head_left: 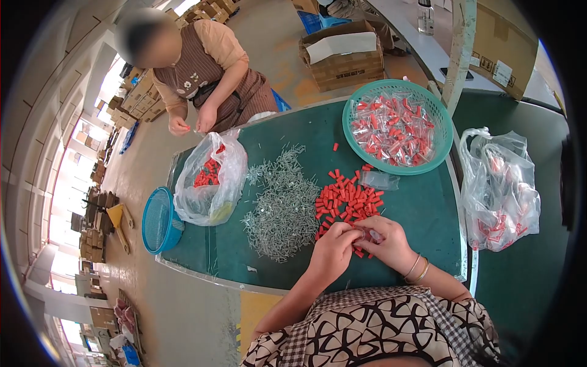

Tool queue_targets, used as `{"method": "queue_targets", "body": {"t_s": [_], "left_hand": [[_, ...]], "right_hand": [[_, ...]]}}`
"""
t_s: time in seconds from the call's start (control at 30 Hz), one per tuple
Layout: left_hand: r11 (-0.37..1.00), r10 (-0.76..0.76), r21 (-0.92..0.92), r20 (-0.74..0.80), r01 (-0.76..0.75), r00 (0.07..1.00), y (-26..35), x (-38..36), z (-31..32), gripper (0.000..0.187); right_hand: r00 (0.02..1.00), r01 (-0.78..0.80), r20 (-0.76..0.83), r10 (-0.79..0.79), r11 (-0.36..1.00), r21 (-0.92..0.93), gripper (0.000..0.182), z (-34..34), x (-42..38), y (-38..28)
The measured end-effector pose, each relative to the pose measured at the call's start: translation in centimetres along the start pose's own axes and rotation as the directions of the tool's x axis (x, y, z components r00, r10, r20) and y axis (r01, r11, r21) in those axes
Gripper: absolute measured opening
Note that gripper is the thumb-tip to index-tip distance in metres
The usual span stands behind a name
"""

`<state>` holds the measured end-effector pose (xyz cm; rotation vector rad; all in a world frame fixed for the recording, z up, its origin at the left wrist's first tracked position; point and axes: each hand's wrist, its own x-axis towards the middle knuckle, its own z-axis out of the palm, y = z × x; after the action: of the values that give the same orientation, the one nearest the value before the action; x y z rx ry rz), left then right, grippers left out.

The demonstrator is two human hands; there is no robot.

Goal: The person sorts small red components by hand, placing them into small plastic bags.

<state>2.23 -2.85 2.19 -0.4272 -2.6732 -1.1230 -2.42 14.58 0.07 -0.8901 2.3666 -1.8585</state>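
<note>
My left hand [333, 248] and my right hand [391, 246] meet at the near edge of a pile of red plastic caps [348, 199]. Between their pinched fingertips is a small clear plastic bag [369, 235] with something reddish in it; the fingers partly hide it. Both hands are closed on this bag. A heap of small metal screws or pins [281, 211] lies to the left of the caps. Beyond the caps lies a flat clear plastic bag [380, 180]. A green basket [449, 131] at the back right holds many filled clear bags with red pieces.
On the green table [226, 260], a white plastic bag [235, 165] of red caps stands left, beside a blue basket [164, 220]. Another person [211, 73] sits across, handling small pieces. A tied plastic bag [501, 189] lies right. A cardboard box [342, 64] stands behind.
</note>
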Motion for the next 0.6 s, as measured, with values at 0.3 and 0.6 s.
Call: {"method": "queue_targets", "body": {"t_s": [0.3,0.6], "left_hand": [[0.988,0.054,0.143,0.050,-0.061,0.997,-0.6,-0.1,-0.2,0.022],[0.980,0.165,0.093,0.104,-0.174,0.981,-1.4,-0.6,-0.6,0.024]], "right_hand": [[0.984,-0.158,0.104,0.144,0.978,0.138,0.035,0.3,0.0,0.7],[0.911,-0.284,0.358,0.204,0.941,0.186,0.042,-0.5,0.1,0.9]]}}
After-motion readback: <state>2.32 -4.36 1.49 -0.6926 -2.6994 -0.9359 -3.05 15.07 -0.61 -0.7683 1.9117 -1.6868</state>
